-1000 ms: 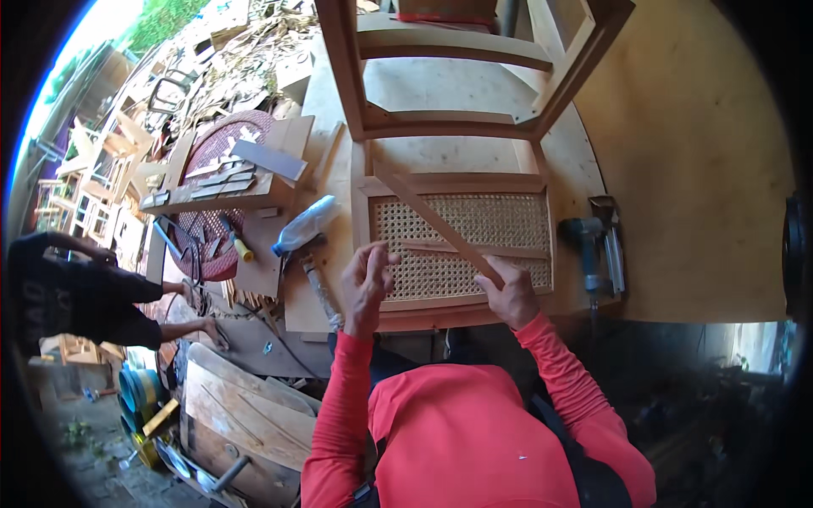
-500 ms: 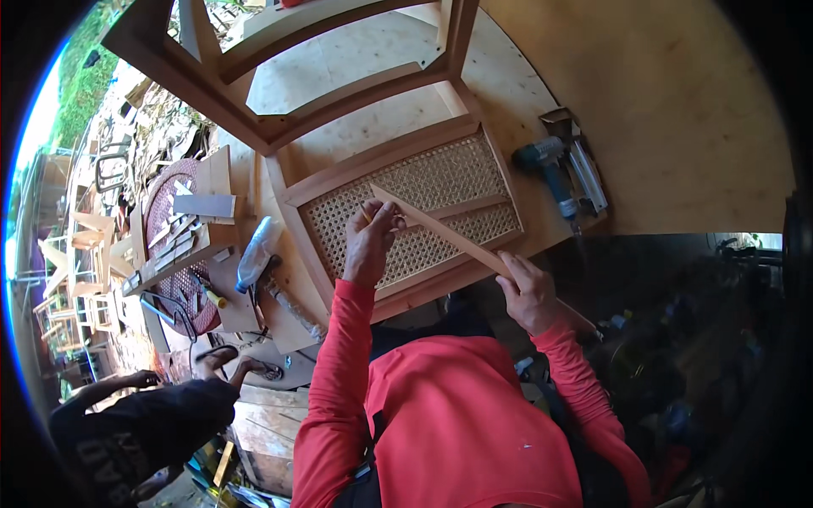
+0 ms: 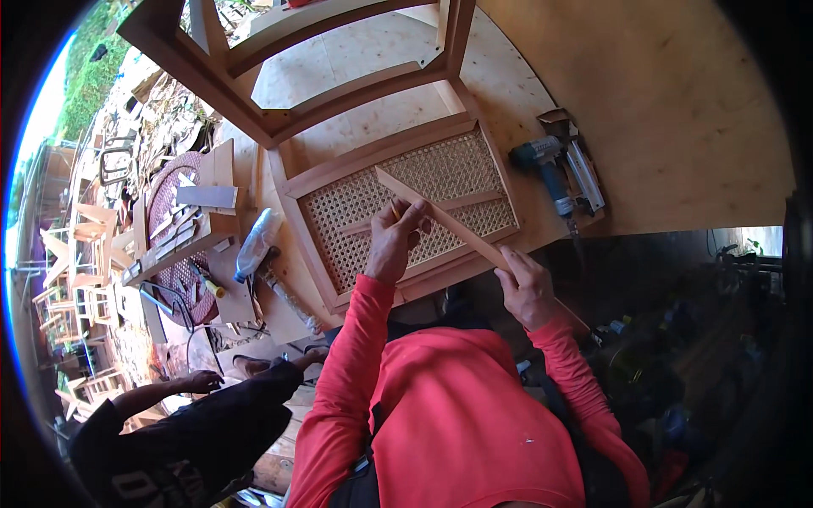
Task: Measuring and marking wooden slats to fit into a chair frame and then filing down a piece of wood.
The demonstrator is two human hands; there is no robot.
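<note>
My right hand [image 3: 528, 288] is closed around a long thin wooden strip [image 3: 457, 227], slanting over the chair frame with its angled end up and to the left. Beside the strip's middle, my left hand [image 3: 396, 244] is pinched on a small, thin yellowish stick, mostly hidden by the fingers; its fingertips are close to the strip, but I cannot tell if they touch it. Below both hands lies the wooden chair frame [image 3: 292, 188] with a woven cane panel [image 3: 339, 207]. A second flat wooden strip [image 3: 470, 201] rests across the cane.
A cordless drill [image 3: 552, 176] lies right of the frame on the plywood table [image 3: 669, 110]. To the left are a plastic bottle [image 3: 258, 241], a hammer [image 3: 288, 296] with a wrapped handle, and a pile of wood offcuts [image 3: 182, 237]. A person in black [image 3: 199, 432] is at the lower left.
My left hand has shifted right along the wooden strip. The right hand has barely moved. The person in black has come further right, toward my left arm.
</note>
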